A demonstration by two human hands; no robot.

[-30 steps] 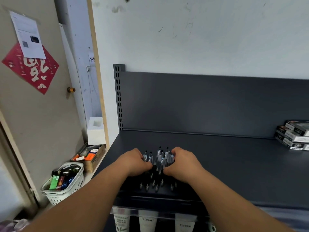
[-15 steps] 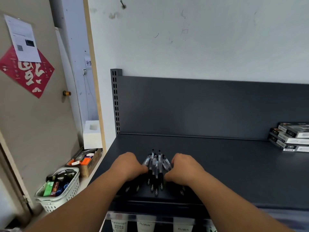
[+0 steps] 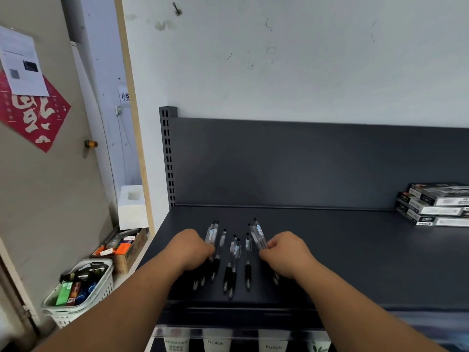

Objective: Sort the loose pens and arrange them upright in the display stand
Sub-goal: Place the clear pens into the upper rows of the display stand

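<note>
Shelf: a dark grey metal shelf (image 3: 355,250) with a back panel (image 3: 279,161) of the same colour, standing against a white wall.
Pens: clear pens (image 3: 235,248) with black grips and black caps lie flat on the front left part of the shelf. They are spread like a fan, with the cap ends pointing to the back panel and the tips to the front edge.
Left hand: the left hand (image 3: 193,250) lies knuckles up on the left bundle (image 3: 212,232), and its fingers are curled down around these pens. The tips of the bundle come out below the wrist.
Right hand: the right hand (image 3: 286,255) is well apart from the left one. Its fingers are curled, and they pinch the right bundle (image 3: 256,232) near the middle of the barrels.
Between the hands: four pens lie loose on the shelf, one single, then a pair touching each other, then one more single. No hand touches them.
Right end of shelf: flat boxes (image 3: 436,207) lie in a stack against the back panel.
Below the shelf: white tubes (image 3: 215,344) stand in a row, and part of their lettering is visible.
Floor at left: a white plastic basket (image 3: 101,283) holds bottles and packets. Behind it is a cardboard box (image 3: 127,257) with small goods.
</note>
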